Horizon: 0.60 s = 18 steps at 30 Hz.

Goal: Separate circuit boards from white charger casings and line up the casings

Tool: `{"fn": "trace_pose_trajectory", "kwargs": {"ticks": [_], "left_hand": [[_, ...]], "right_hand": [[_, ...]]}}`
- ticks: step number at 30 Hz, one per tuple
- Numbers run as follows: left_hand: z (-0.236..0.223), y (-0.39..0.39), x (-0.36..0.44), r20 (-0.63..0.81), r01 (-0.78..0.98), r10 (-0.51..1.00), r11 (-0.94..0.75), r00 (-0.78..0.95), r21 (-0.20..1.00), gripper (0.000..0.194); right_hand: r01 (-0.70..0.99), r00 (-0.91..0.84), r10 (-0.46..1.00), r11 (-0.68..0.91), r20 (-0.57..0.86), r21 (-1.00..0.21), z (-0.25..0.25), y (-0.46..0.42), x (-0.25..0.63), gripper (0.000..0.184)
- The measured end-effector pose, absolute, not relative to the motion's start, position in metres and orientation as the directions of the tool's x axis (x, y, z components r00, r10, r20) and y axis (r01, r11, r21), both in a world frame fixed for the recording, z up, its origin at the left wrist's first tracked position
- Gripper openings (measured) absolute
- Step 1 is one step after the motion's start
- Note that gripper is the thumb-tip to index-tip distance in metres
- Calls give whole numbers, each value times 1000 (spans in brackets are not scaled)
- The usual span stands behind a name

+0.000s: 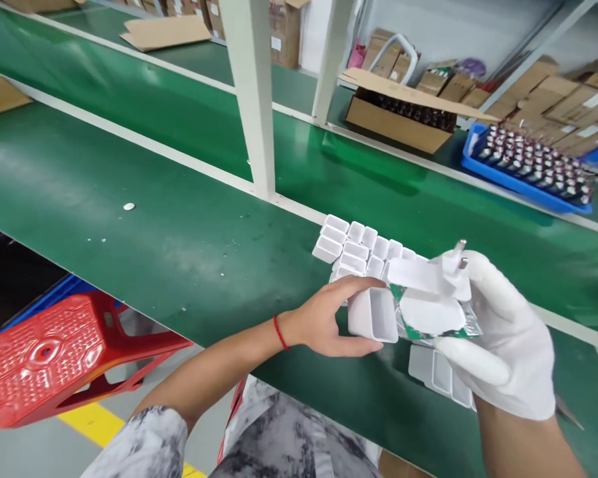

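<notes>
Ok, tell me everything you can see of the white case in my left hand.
The white case is a small, plain, plastic-looking box with straight walls and rounded edges. Its open end faces you and slightly right, showing smooth inner walls. Your left hand grips it, fingers along the top and thumb along the bottom. It's held over the green worktable, just left of the plug-and-board assembly; I can't tell whether those two touch.

I can't read a single word from here. White labels (pixel 597 99) sit on the cardboard boxes (pixel 553 96) stacked at the right, and a small white sticker (pixel 276 44) marks the carton (pixel 288 52) beyond the pale post (pixel 252 99), their print too blurred.
</notes>
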<state>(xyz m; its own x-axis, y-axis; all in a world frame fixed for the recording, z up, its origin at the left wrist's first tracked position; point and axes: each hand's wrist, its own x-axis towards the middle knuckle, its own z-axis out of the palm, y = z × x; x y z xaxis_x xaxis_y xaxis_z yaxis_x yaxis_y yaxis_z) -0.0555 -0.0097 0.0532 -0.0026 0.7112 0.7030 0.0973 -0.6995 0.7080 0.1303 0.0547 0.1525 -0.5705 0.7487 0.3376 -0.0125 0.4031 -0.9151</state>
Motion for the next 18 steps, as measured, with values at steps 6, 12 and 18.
{"fn": "trace_pose_trajectory", "kwargs": {"ticks": [6,12,18], "left_hand": [[48,-11,-44,634,79,770,-638,73,766,71],[62,-7,-40,643,107,752,-658,143,746,59],[64,-4,-40,606,159,764,-641,221,751,59]], "right_hand": [[29,-608,673,549,421,-835,146,43,145,77],[100,-635,620,657,460,-748,137,45,163,76],[167,-694,585,699,421,-696,143,41,168,81]]}}
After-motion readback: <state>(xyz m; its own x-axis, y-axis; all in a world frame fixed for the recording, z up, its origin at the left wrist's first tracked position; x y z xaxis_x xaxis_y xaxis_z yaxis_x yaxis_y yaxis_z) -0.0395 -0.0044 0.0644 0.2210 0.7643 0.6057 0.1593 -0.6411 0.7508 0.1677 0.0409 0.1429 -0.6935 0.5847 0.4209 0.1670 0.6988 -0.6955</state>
